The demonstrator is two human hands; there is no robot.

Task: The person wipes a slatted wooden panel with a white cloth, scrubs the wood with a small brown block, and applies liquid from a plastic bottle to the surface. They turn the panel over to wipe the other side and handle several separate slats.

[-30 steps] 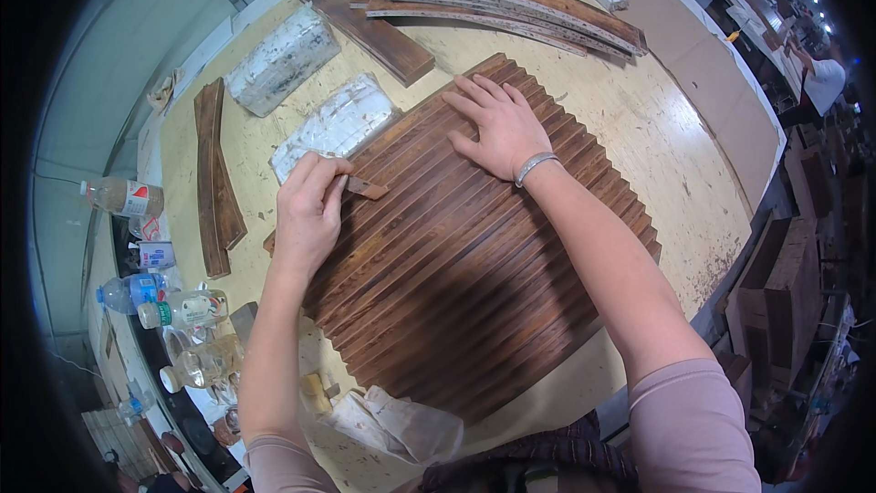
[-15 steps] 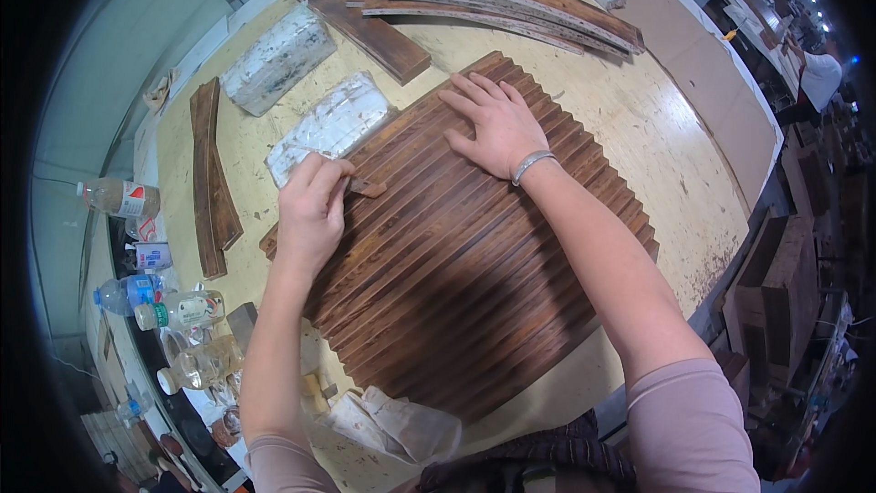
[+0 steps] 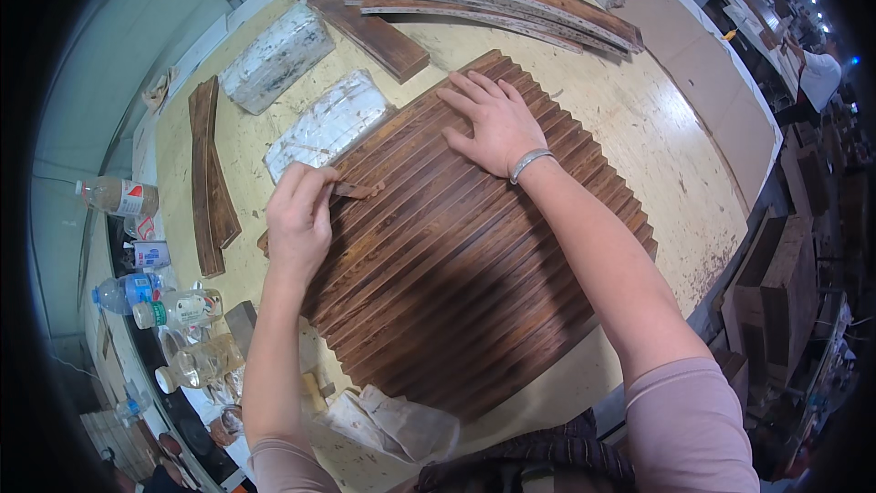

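Note:
A dark brown ribbed wooden panel [image 3: 456,246] lies aslant in front of me, its ridges running from lower left to upper right. Near its upper left edge my left hand [image 3: 299,217] pinches a small thin brown strip [image 3: 359,190] between thumb and fingers. The strip's far end meets the ridges; whether it is folded sandpaper or a sliver of wood I cannot tell. My right hand [image 3: 497,123], with a silver bangle at the wrist, rests flat on the panel's upper part, fingers spread. Beyond the panel's upper left edge sits a whitish wrapped block [image 3: 327,126].
Another wrapped block [image 3: 276,57] and crossed wooden strips [image 3: 212,183] lie on the pale table [image 3: 703,183]. Curved wooden slats [image 3: 502,2] are stacked at the far side. Several bottles [image 3: 190,310] stand at the left, and a crumpled whitish cloth [image 3: 392,422] lies near me.
My left hand has shifted slightly left and down with the brown strip, which now shows more of its length. My right hand has stayed in place on the panel.

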